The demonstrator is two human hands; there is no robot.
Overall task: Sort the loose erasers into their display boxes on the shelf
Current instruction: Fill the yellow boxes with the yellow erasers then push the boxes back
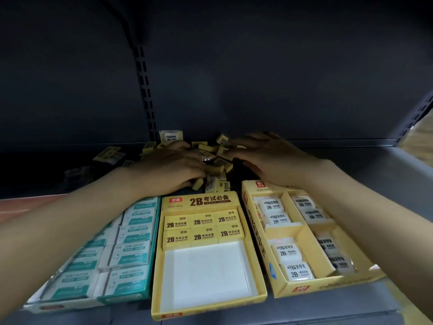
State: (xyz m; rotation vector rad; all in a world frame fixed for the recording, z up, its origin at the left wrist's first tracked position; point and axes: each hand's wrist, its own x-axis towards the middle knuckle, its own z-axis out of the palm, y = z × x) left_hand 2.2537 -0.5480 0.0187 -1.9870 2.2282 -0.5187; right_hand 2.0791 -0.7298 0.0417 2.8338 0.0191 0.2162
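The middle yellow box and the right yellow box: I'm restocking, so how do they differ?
The middle yellow box is one open tray holding six yellow 2B erasers at its back, its front half bare; the right yellow box is split into compartments holding white wrapped erasers. Both sit side by side at the shelf's front edge.

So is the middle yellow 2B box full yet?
No, partly filled. The middle yellow box holds six erasers at its back; its front shows bare white floor.

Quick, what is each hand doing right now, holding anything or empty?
Left hand: fingers curled round small yellow erasers from the loose pile.
Right hand: pinching a yellow eraser at the pile.
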